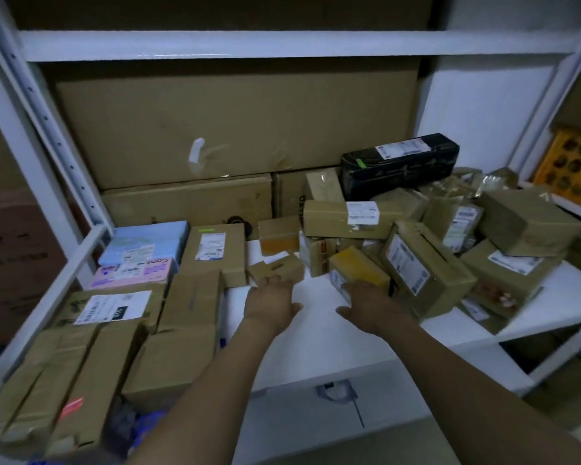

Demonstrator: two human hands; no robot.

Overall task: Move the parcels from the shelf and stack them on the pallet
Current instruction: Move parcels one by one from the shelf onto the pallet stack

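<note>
So, at the far left of the white shelf (319,337) we've got a fairly neat stack of brown parcels (57,380) along the front edge, with a white-labelled parcel (113,307) just behind them. Behind that sits a pink parcel (131,273), then a pale blue parcel (146,239) further back. Right beside those, more brown boxes run front to back, ending in a small-label parcel (212,248). Big flat cartons (232,129) stand against the back of the shelf.

In the middle, our left hand (272,302) is stretched out over the bare white board. Its fingers are straight and its thumb is out to the side, holding nothing. The fingertips reach the near edge of a small brown parcel (277,267), but we can't tell if they're actually pressing on it. Our right hand (371,302) is near it, also flat and wide, with the thumb pointing toward the left hand. Its fingers are up against a yellow-taped parcel (359,266) that lies tilted.

Further right it's a messy heap. A bigger labelled box (426,273) leans just beside the yellow-taped one, and a long black parcel (399,162) lies on top at the back. A chunky brown box (530,219) sits on top at the far end. Past the shelf post, a yellow crate (571,162) shows at the edge.
</note>
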